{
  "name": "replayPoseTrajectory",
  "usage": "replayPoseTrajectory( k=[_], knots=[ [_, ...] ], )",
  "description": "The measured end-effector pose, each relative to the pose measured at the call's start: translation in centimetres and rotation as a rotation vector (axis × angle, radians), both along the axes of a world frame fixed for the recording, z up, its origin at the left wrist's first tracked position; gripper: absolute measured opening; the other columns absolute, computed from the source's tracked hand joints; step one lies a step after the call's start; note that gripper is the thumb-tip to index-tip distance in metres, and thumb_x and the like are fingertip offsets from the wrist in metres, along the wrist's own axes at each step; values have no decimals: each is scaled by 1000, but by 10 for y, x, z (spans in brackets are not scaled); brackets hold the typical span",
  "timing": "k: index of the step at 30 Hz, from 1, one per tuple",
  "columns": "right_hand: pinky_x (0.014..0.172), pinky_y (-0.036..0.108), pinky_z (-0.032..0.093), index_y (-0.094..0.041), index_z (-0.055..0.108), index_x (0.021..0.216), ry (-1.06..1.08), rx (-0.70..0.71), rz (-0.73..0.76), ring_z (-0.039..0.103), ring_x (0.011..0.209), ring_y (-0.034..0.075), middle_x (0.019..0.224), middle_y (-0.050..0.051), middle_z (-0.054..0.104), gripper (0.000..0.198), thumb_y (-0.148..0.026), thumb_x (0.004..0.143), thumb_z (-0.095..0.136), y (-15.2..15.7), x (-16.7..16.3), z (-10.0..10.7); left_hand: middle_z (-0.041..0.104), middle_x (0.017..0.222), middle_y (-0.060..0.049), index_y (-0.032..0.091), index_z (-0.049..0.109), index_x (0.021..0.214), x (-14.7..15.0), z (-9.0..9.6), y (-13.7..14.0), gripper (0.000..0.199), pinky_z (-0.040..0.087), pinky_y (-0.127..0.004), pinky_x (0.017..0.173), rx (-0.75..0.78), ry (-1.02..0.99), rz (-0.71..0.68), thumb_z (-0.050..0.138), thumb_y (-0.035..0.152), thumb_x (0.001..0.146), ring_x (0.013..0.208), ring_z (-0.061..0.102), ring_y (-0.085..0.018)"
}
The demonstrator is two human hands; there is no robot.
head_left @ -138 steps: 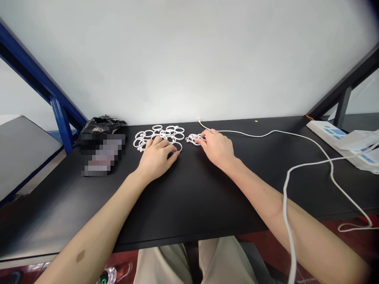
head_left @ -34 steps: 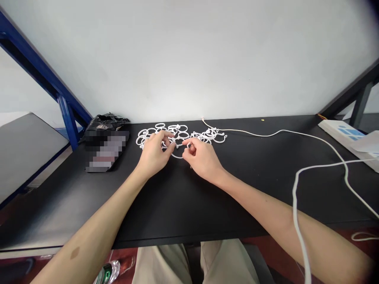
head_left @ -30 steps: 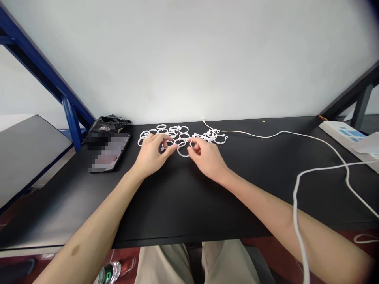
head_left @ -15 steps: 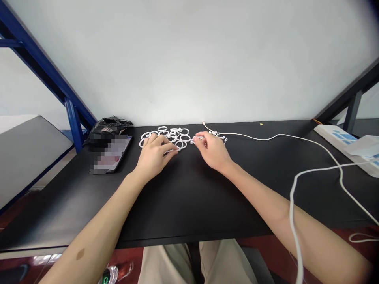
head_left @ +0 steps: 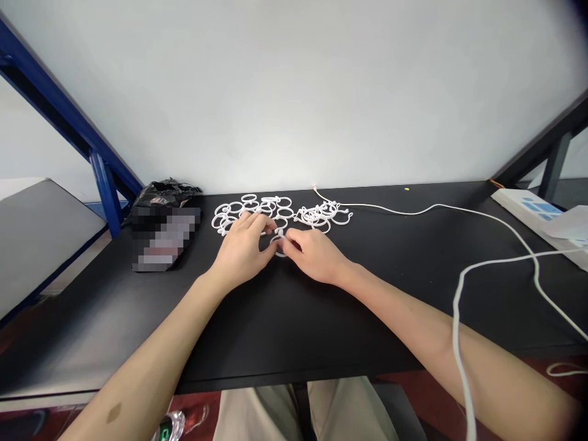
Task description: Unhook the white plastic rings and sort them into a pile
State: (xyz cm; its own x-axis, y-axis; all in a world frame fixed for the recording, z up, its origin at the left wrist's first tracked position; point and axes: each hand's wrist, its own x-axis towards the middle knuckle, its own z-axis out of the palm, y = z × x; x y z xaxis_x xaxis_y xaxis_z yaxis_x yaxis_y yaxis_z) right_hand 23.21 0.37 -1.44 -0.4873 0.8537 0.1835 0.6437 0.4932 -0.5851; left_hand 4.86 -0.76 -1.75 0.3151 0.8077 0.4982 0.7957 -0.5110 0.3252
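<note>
White thin plastic-looking ring (head_left: pixel 280 255) with a small knob on its edge is, from where I stand, at about the centre of the frame, on or barely above the matte black tabletop (head_left: pixel 285 324). The bare right hand (head_left: pixel 315 251) reaches in from the lower right, thumb and forefinger brought together on the ring. The bare left hand (head_left: pixel 242 248) reaches from the lower left, fingers curved downward, thumb tip beside the same ring, a narrow space between thumb and forefinger; whether it grips the ring too I can't tell. Just left of centre lies a spread of overlapping white knobbed rings (head_left: pixel 221 211), partly hidden by the left hand. A smaller tangled heap of white looped pieces (head_left: pixel 316 215) lies right of centre, just beyond the right hand and just beside that spread. A slim white cable (head_left: pixel 408 213) runs from behind it toward the right edge, and another length of white cord (head_left: pixel 456 306) hangs down the lower right. At the far right I see a long white item with blue patches (head_left: pixel 528 208); at centre left, a crumpled black plastic bag (head_left: pixel 160 195) sits behind a dark flat slab (head_left: pixel 168 239) whose face is blurred into squares
</note>
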Motion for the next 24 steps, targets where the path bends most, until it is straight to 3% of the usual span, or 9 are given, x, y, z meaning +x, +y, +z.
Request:
replayPoseTrajectory(
  k=[7,16,21,24],
  knots=[
    [54,26,24,-20,38,65,3,9,5,37,51,8,58,-5,49,34,-32,97,42,0,-4,3,64,96,-3,22,57,107,-1,-2,8,32,44,-40,87,-156,-184,217,67,29,78,94,54,-24],
    [54,25,24,-21,42,69,57,181,-112,37,52,9,60,-4,48,31,-30,98,40,-2,-9,1,67,93,-3,21,63,102,3,4,13,23,45,-37,78,-210,-321,287,62,33,82,83,53,-21],
    [56,26,29,-20,48,73,18,196,-190,47,56,11,65,0,57,33,-36,100,37,3,0,4,66,92,-3,22,64,100,-8,3,8,18,42,-39,88,-9,-118,72,55,35,91,89,52,-21],
    [58,28,31,-20,53,74,-93,170,-327,55,63,16,71,5,64,36,-39,100,36,16,14,7,63,101,-6,23,66,101,-21,-7,12,25,40,-45,93,3,67,67,60,43,88,97,49,-26]
  ],
)
